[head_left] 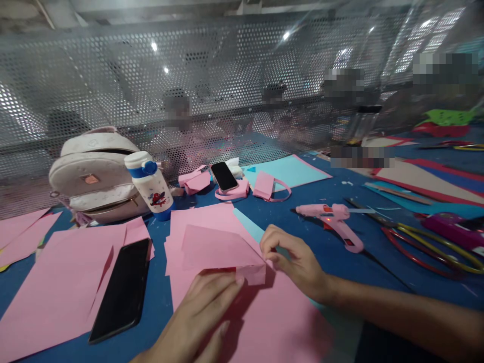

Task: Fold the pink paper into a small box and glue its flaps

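A folded piece of pink paper (217, 247) stands partly raised above a stack of pink sheets (276, 322). My left hand (204, 307) reaches in from the lower edge, its fingers stretched out against the near side of the fold and its thumb apart below. At the right corner of the folded paper, my right hand (291, 257) has its fingers curled, with thumb and forefinger pinching the edge. Just right of that hand lies a pink glue gun (335, 219) with a glowing red light.
A black phone (123, 287) lies on pink sheets at left. Behind stand a white backpack (94, 176) and a bottle (151, 186). Small pink paper bags (264, 185) and another phone (224, 176) sit farther back. Scissors (427, 242) lie right. A perforated metal screen (212, 75) closes the back.
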`<state>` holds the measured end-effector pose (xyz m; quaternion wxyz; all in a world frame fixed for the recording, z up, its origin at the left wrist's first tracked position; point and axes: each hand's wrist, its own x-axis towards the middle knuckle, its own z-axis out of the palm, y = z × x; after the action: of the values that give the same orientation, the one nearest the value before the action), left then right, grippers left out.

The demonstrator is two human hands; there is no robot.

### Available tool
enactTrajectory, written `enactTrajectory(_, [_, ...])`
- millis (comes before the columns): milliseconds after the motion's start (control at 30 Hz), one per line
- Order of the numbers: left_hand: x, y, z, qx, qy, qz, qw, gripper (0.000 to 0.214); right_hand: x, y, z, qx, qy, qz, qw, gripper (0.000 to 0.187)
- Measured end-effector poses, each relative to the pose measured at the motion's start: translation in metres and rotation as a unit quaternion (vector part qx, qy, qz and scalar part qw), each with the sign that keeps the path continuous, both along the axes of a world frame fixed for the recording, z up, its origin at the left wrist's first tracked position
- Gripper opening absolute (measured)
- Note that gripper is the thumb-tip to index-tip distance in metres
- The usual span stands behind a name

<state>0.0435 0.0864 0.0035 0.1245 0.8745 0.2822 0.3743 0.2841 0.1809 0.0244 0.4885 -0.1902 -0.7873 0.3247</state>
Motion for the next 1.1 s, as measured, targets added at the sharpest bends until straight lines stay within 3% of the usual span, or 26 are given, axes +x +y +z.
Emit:
enactTrajectory(233, [-0.0006, -0.0004, -0.0014, -0.013, 0.002, -0.002, 1.0, 0.051, -0.0005, 0.0024, -0.0018, -0.022, 0.006, -0.016, 1.0, 0.03])
enactTrajectory(500, [-0.0015, -0.0011, -0.0027, -0.009, 0.002, -0.001, 1.0, 0.052, -0.0002, 0.0025, -0.0037, -0.055, 0.016, 0.01, 0.998, 0.038])
enactTrajectory(633, [-0.0005, -0.0006, -0.0017, 0.007, -0.002, 0.003, 1.0, 0.051, 0.0027, 0.0024, -0.0053, -0.026, -0.008, 0.043, 0.999, 0.045])
enactTrajectory(767, [0.0003, -0.0003, -0.0009, 0.007, -0.009, 0.004, 1.0, 0.051, 0.0043, 0.0009, -0.0064, -0.033, 0.007, 0.061, 0.998, 0.035])
enactTrajectory(900, [0.0005, -0.0008, -0.0011, 0.003, -0.002, 0.004, 1.0, 0.051, 0.0022, -0.0007, -0.0044, -0.036, 0.025, 0.055, 0.998, 0.026])
enactTrajectory(1100, [-0.0002, -0.0016, -0.0012, -0.013, -0.001, -0.009, 1.0, 0.052, 0.0, 0.0023, -0.0036, 0.019, 0.014, 0.03, 0.999, 0.022])
